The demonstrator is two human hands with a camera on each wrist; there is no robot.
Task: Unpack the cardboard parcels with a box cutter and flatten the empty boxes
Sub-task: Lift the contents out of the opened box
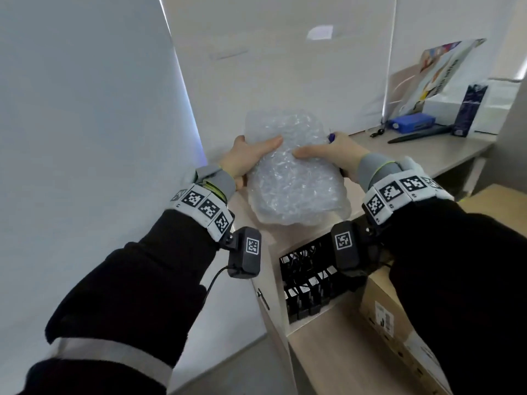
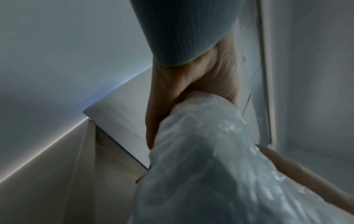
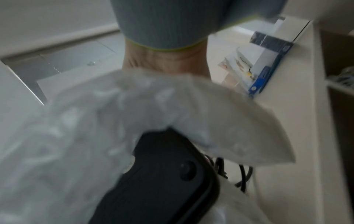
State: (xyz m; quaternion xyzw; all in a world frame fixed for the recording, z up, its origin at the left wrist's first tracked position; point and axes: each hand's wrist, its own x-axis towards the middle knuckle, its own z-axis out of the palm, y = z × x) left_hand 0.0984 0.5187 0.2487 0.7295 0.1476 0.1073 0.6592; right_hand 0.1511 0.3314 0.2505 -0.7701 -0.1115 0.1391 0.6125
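Bubble-wrapped bundle [image 1: 293, 172] held above the bench [image 1: 445, 155], left hand [image 1: 245, 158] and right hand [image 1: 333, 155] each gripping one side, thumbs on top.

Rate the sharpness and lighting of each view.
Head view: mostly sharp, wide-angle bending at the edges, glints on the bubble-wrapped bundle held by left hand and right hand. Left wrist view: dim, soft, bluish. Right wrist view: heavy motion blur throughout.
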